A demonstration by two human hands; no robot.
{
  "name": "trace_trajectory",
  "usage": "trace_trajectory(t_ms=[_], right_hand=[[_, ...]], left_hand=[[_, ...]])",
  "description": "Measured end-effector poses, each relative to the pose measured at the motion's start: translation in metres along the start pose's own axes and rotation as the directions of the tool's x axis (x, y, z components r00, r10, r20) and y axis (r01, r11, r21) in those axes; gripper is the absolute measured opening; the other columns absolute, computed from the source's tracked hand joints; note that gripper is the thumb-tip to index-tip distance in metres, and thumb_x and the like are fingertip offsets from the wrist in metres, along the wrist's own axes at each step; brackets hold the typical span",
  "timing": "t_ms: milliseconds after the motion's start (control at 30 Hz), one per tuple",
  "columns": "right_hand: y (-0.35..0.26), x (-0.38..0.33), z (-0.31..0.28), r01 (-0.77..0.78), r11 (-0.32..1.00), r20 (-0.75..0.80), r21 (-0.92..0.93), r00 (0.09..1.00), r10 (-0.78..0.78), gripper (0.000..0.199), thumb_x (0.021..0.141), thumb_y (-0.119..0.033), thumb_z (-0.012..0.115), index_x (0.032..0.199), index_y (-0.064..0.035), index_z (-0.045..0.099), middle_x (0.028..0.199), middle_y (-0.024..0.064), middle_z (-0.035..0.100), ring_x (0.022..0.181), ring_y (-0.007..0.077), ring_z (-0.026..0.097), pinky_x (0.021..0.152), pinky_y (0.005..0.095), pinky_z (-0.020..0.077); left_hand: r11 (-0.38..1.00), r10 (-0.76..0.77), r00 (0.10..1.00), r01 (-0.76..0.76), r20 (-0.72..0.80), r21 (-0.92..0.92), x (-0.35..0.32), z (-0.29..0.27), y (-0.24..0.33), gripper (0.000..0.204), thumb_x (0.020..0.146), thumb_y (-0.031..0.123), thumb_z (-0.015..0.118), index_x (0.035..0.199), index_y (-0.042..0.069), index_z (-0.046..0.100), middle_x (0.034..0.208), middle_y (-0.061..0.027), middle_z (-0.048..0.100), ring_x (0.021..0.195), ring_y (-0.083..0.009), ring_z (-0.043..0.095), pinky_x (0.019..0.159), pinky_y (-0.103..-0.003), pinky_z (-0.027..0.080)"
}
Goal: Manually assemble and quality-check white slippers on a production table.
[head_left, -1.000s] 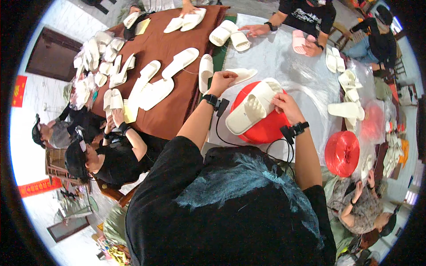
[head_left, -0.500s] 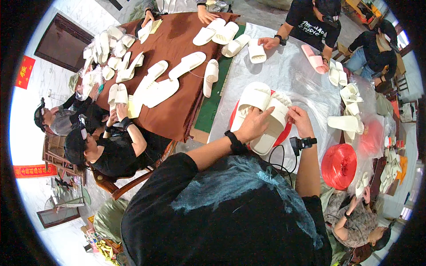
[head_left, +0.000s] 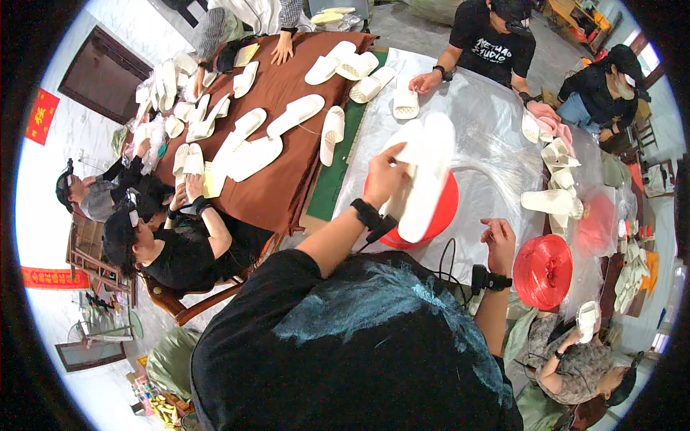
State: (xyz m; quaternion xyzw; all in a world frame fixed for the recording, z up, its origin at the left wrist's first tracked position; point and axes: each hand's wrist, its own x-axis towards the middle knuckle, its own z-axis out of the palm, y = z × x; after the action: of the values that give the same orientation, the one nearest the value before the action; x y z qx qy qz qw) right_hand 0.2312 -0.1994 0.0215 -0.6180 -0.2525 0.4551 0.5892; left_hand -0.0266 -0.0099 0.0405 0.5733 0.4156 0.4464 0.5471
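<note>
A crowded workroom: a brown table (head_left: 280,179) strewn with white slippers stands beside a second table under clear plastic sheet (head_left: 496,129), and other people sit around both, each busy with slippers of their own.

The left hand (head_left: 384,179) is closed on a pair of white slippers (head_left: 424,176), thumb and fingers pinching the near long edge about halfway along. The pair stands lifted and tilted, soles together as far as can be seen, toes pointing away from the grip. Directly beneath the grip sits a red bowl (head_left: 442,215), mostly hidden by the slippers. The right hand (head_left: 499,241) is off the pair, to the side and nearer the body than the grip, its fingers loosely curled and holding nothing that shows; whether something small lies in the palm cannot be told. Beyond it, farther from the grip, lies a red spool of cord (head_left: 543,271).

To handle the pair well, it seems best to keep the pinch firm enough that the two slippers stay aligned edge to edge, and to bring the free hand onto the far edge, since a one-sided hold on so long and limp a thing probably lets the halves slide apart.
</note>
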Motion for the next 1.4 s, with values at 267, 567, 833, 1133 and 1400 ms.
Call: trace_trajectory(t_ms=[267, 567, 833, 1133, 1400], right_hand=[[-0.006, -0.02, -0.015, 0.036, 0.981, -0.004, 0.19, 0.999, -0.036, 0.013, 0.093, -0.014, 0.055, 0.088, -0.0019, 0.057, 0.088, 0.0077, 0.063, 0.063, 0.01, 0.05, 0.058, 0.026, 0.0429], [-0.004, -0.005, -0.025, 0.116, 0.986, 0.223, 0.116, 0.965, -0.14, 0.014, 0.095, -0.017, 0.053, 0.089, -0.004, 0.056, 0.077, 0.0027, 0.054, 0.066, 0.0113, 0.049, 0.06, 0.0257, 0.038], [0.013, 0.011, -0.042, -0.009, 0.99, 0.264, 0.141, 0.964, -0.029, 0.016, 0.094, -0.016, 0.055, 0.088, -0.0011, 0.058, 0.069, 0.0016, 0.051, 0.061, 0.0108, 0.047, 0.058, 0.0246, 0.0373], [0.018, 0.023, -0.053, -0.023, 0.992, 0.254, 0.123, 0.967, -0.009, 0.016, 0.094, -0.015, 0.056, 0.089, 0.0, 0.059, 0.066, 0.0014, 0.05, 0.059, 0.0098, 0.046, 0.053, 0.0232, 0.0355], [0.033, 0.028, -0.076, -0.103, 0.994, 0.233, 0.029, 0.968, 0.094, 0.015, 0.092, -0.014, 0.058, 0.093, 0.0005, 0.06, 0.061, -0.0008, 0.048, 0.052, 0.0066, 0.041, 0.047, 0.0208, 0.0296]], left_hand=[[0.9, -0.088, 0.996, 0.074, -0.015, -0.429, -0.014, -0.027, 0.044, 0.026, 0.083, 0.003, 0.059, 0.108, -0.003, 0.063, 0.082, -0.0095, 0.067, 0.071, -0.0201, 0.064, 0.064, -0.031, 0.053], [0.788, -0.147, 0.987, 0.074, -0.071, -0.611, -0.047, 0.002, 0.051, 0.025, 0.083, 0.004, 0.058, 0.107, -0.003, 0.063, 0.082, -0.0085, 0.067, 0.071, -0.0188, 0.064, 0.064, -0.03, 0.053], [0.661, -0.2, 0.97, 0.028, -0.14, -0.75, -0.067, 0.002, 0.057, 0.024, 0.084, 0.004, 0.058, 0.106, -0.003, 0.063, 0.083, -0.0077, 0.067, 0.071, -0.0178, 0.064, 0.064, -0.029, 0.053], [0.487, -0.254, 0.962, 0.035, -0.104, -0.873, -0.071, 0.015, 0.065, 0.022, 0.085, 0.005, 0.058, 0.105, -0.003, 0.063, 0.084, -0.0067, 0.067, 0.071, -0.0165, 0.064, 0.063, -0.028, 0.054], [0.849, 0.071, 0.95, 0.102, -0.304, 0.519, -0.04, 0.03, -0.002, 0.045, 0.074, -0.004, 0.059, 0.118, 0.005, 0.063, 0.077, -0.0176, 0.067, 0.06, -0.0234, 0.064, 0.06, -0.033, 0.051]])
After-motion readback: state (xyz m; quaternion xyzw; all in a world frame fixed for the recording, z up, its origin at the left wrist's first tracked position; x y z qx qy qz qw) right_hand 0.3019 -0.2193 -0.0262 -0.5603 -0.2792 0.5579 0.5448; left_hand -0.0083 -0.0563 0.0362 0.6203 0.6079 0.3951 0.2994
